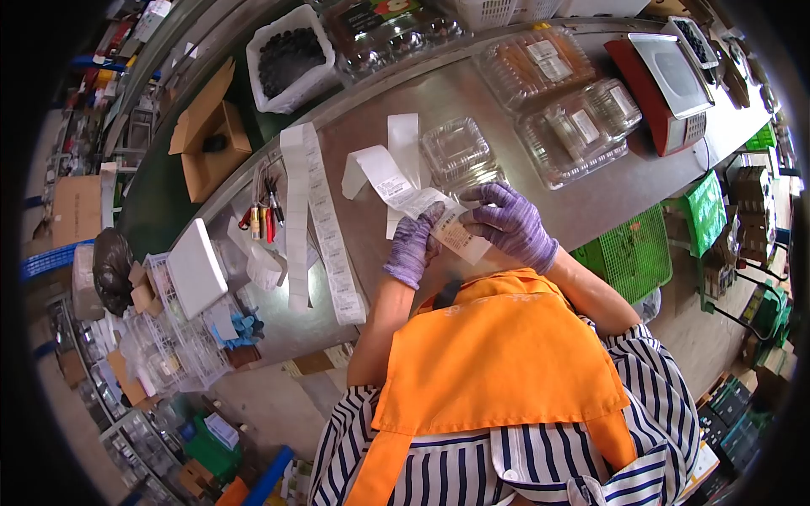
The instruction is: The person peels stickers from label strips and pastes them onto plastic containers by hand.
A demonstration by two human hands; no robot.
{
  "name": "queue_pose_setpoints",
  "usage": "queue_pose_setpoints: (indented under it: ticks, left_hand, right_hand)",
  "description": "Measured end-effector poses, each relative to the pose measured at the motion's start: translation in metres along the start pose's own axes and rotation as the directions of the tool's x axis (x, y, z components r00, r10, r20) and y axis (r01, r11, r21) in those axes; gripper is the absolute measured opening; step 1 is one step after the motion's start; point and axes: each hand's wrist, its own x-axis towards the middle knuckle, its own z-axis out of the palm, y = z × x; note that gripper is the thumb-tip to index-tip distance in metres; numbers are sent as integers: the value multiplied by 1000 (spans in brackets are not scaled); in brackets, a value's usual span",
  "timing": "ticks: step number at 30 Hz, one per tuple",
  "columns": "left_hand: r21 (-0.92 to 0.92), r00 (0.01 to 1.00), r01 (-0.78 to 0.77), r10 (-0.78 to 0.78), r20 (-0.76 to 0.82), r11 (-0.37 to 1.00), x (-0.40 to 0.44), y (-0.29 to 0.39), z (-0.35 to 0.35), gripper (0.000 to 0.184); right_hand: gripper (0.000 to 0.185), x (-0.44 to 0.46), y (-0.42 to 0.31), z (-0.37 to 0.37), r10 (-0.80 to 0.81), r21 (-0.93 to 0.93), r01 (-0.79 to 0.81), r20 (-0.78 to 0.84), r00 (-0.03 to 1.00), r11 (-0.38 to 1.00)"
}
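the purple-gloved left hand [418, 244] clamps a white printed paper label strip [392, 186] near the front edge of the grey metal bench [591, 192]; the purple-gloved right hand [513, 226] meets its end, closure unclear. apparent step: fingertip label handling. next move likely calls for steady tension.

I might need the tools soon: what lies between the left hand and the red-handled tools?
In the head view, two long paper strips lie between the left hand and the red-handled tools; the one nearer the hand is printed.

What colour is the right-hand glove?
The right-hand glove is mottled purple, showing best in the head view.
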Motion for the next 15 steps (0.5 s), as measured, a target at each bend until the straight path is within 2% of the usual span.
queue_pose_setpoints:
  ticks: [2, 3, 4, 5, 6, 7, 8, 9, 10, 11, 12, 13, 14, 15]
  left_hand:
    - [20, 994, -82, 83, -70, 996, 5, -5, 0, 18]
    - [75, 987, -124, 131, -93, 989, 6, -5, -5, 18]
    - [130, 977, -163, 178, -113, 978, 7, -3, -14, 19]
    - [185, 965, -202, 227, -129, 962, 7, 2, -24, 21]
    - [141, 939, -322, 334, -76, 936, 2, 10, -32, 25]
    - [-21, 882, -467, 464, -83, 884, 18, -1, -56, 28]
    - [61, 874, -485, 486, -19, 873, 33, -4, -88, 31]
    - [-31, 881, -469, 464, -94, 883, 4, 18, -70, 32]
    - [66, 889, -437, 442, -120, 897, 44, -4, -123, 27]
    - [30, 915, -385, 386, -115, 922, 43, 3, -130, 25]
    - [-5, 938, -330, 328, -110, 944, 33, 14, -125, 22]
    - [16, 928, -350, 349, -127, 937, 19, 21, -118, 18]
    - [60, 953, -184, 193, -232, 981, 10, 29, -109, 20]
    - [172, 929, -276, 309, -206, 946, 19, 24, -116, 22]
  right_hand:
    - [15, 2, -3, -6, -34, 48, 34, 8, 999, 998]
    - [13, -3, 2, -6, 140, 248, -130, -24, 990, 960]
    - [12, -9, 6, -6, 314, 441, -274, -19, 949, 855]
    - [12, -3, -2, -10, 541, 794, -326, -4, 841, 514]
    - [16, -7, 23, -9, 623, 702, -404, -72, 779, 586]
    - [19, -17, 52, -9, 658, 603, -512, -27, 753, 611]
    - [23, -25, 71, -8, 693, 491, -607, 9, 721, 625]
    - [25, -28, 73, -7, 711, 362, -669, 22, 703, 650]
    - [28, -29, 73, -6, 730, 224, -716, 32, 683, 661]
    - [31, -31, 74, -4, 749, 82, -749, 41, 662, 657]
    - [33, -32, 77, 0, 739, 101, -738, 35, 673, 667]
    - [34, -32, 80, 6, 730, 121, -727, 30, 683, 676]
    - [36, -33, 83, 12, 719, 140, -715, 23, 694, 685]
    - [38, -33, 88, 18, 707, 47, -706, 0, 707, 707]
